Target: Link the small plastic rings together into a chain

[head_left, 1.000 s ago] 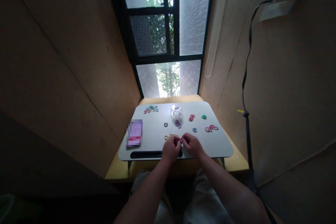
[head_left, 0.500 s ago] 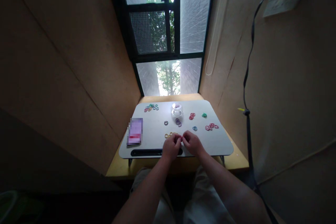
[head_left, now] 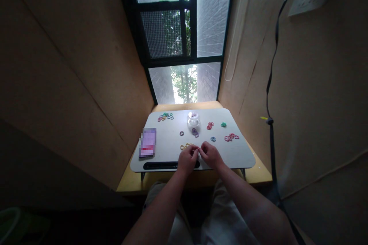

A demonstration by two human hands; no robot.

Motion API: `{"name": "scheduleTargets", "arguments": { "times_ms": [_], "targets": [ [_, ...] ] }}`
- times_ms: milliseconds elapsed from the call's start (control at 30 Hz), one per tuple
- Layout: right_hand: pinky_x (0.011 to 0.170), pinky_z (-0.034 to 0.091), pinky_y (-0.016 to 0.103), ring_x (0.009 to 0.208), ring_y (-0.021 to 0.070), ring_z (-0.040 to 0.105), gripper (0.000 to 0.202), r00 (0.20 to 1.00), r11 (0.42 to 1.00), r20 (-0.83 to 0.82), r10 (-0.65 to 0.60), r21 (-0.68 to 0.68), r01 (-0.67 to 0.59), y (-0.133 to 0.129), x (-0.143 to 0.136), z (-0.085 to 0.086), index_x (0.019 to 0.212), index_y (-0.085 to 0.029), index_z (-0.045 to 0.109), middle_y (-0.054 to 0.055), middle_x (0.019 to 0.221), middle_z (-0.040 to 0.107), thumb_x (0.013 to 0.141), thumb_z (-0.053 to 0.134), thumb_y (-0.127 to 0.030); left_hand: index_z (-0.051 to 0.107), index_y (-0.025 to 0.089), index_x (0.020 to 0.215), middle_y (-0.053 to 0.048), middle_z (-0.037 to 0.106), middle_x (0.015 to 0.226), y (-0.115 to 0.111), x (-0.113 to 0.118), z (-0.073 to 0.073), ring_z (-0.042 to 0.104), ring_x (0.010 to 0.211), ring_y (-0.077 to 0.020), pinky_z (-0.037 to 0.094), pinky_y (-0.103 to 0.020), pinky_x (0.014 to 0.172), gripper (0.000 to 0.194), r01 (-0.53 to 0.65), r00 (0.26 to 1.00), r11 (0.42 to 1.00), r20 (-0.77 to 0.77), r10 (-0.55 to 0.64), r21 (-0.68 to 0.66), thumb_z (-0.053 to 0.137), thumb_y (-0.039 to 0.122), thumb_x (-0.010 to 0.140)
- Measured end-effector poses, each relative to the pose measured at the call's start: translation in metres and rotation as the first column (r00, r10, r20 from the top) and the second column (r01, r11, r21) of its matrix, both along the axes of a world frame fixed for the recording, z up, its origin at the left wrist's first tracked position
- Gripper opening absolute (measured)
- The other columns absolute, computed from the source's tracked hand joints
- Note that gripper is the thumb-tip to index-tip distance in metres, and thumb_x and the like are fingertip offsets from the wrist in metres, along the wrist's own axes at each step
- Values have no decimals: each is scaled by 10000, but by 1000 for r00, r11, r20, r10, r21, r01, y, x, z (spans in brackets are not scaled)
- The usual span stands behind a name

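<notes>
My left hand (head_left: 188, 158) and my right hand (head_left: 211, 155) meet fingertip to fingertip over the front of a white lap table (head_left: 166, 149). Both are closed in a pinch on a small pinkish-red hair tie, mostly covered by the fingers. Just beyond my left hand lie several yellow hair ties (head_left: 182, 147), partly hidden by it. A blue hair tie bunch (head_left: 213, 139) is past my right hand. Farther back are purple hair ties (head_left: 195, 133) and a dark one (head_left: 181, 133).
A clear, round container (head_left: 193, 121) stands toward the back. Red hair ties (head_left: 210, 126), pink-red ones (head_left: 231, 137), a green bunch (head_left: 223, 124) and a mixed pile (head_left: 165, 117) lie around it. A blurred purple phone-shaped item (head_left: 148, 142) is at left; a black slot (head_left: 161, 165) runs along the front.
My hands stay together in nearly the same place, with the fingertips shifting slightly around the small hair tie. The view has tilted a little; the things on the table have not moved.
</notes>
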State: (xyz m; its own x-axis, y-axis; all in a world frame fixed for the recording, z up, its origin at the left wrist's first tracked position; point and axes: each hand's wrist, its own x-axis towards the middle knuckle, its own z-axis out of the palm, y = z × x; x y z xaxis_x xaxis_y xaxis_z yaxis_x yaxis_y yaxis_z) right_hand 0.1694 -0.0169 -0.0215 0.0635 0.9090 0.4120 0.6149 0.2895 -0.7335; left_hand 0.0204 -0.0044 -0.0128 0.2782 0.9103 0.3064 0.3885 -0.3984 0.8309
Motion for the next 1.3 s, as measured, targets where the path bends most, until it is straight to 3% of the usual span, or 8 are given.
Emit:
{"name": "scheduleTargets", "arguments": {
  "times_ms": [167,333,767,1033,1167,1300],
  "targets": [
    [559,328,239,577,128,440,137,999,1000,48,14,2,-15,0,0,-1,690,-211,440,-31,628,485,805,505,-243,659,215,922,-7,697,915,1,0,-2,642,761,-131,481,-251,719,140,22,999,1000,41,-22,-21,541,245,855],
    [585,335,239,619,132,436,85,997,999,73,14,32,-16,1,0,-4,711,-211,439,-28,684,468,731,511,-170,676,226,900,9,698,867,1,0,-2,622,700,-123,468,-251,692,143,9,1000,1000,-21,-10,-16,546,245,843],
    [548,285,239,561,132,434,101,995,999,95,4,-35,0,0,0,-4,733,-220,412,-42,619,477,805,481,-236,647,222,918,7,702,858,0,0,-1,628,681,-121,476,-251,683,141,2,1000,999,-14,-3,-41,523,240,854],
    [534,272,237,553,136,453,83,992,999,122,-10,-39,15,0,1,-4,727,-223,412,-38,610,494,763,487,-217,687,231,983,-20,714,956,0,-1,-1,640,751,-137,512,-276,737,191,49,999,999,-6,-49,7,541,243,860],
    [530,271,233,539,130,445,86,990,999,141,-5,-34,10,0,1,-5,708,-221,432,-42,588,498,752,506,-215,698,216,934,-42,704,996,0,-1,-3,647,888,-169,528,-277,738,161,62,996,998,59,-63,12,567,235,842],
    [531,269,231,549,128,451,68,987,1000,157,-15,-25,20,0,1,-6,711,-216,460,-35,597,518,753,513,-208,660,205,900,-39,674,973,-1,0,-3,629,794,-144,509,-257,680,127,30,999,999,21,-30,10,546,239,855]
  ]
}}
